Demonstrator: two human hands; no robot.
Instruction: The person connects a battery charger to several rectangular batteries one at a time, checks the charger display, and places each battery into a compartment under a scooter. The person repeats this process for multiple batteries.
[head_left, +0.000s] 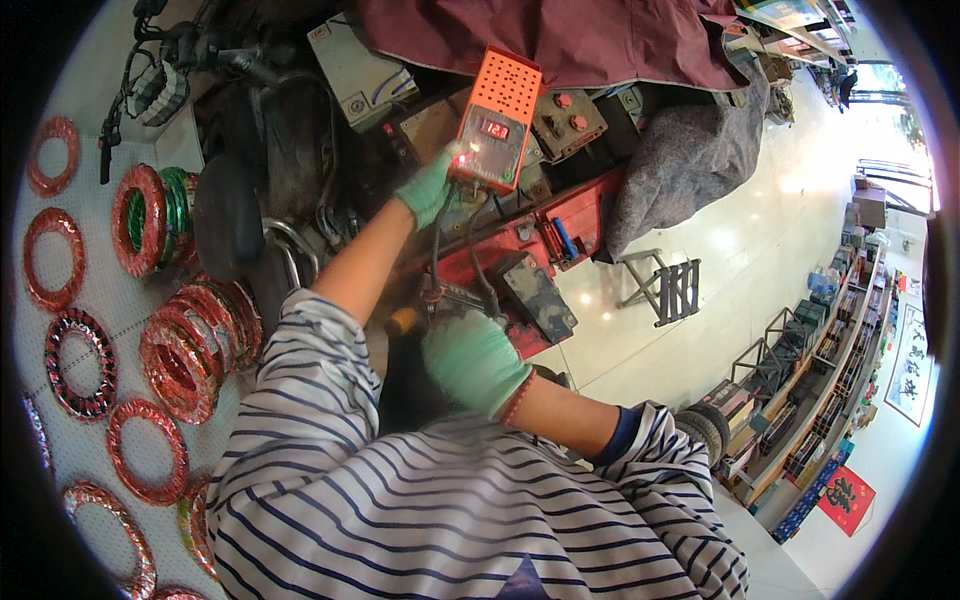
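Observation:
My left hand (431, 187), in a pale green work glove, grips the lower left side of an orange battery tester (499, 120). The tester has a perforated upper panel, lit red digits and a glowing red lamp. Two black leads (472, 240) run down from it towards my right hand (474, 360), also gloved and blurred. That hand is curled at the lead clamps (433, 292); its fingers are mostly hidden. Just beyond it, a dark battery (536, 296) rests on a red metal tray (589, 214). Dusty batteries (566, 124) with red terminal caps sit behind the tester.
A maroon cover (570, 37) and grey blanket (686, 165) drape over the battery stack. Wrapped tire-like rings (195, 349) and a two-wheeler's handlebar (187, 49) are at left. A folding stool (664, 289) stands on the tiled floor; stocked shelves (810, 367) line the right.

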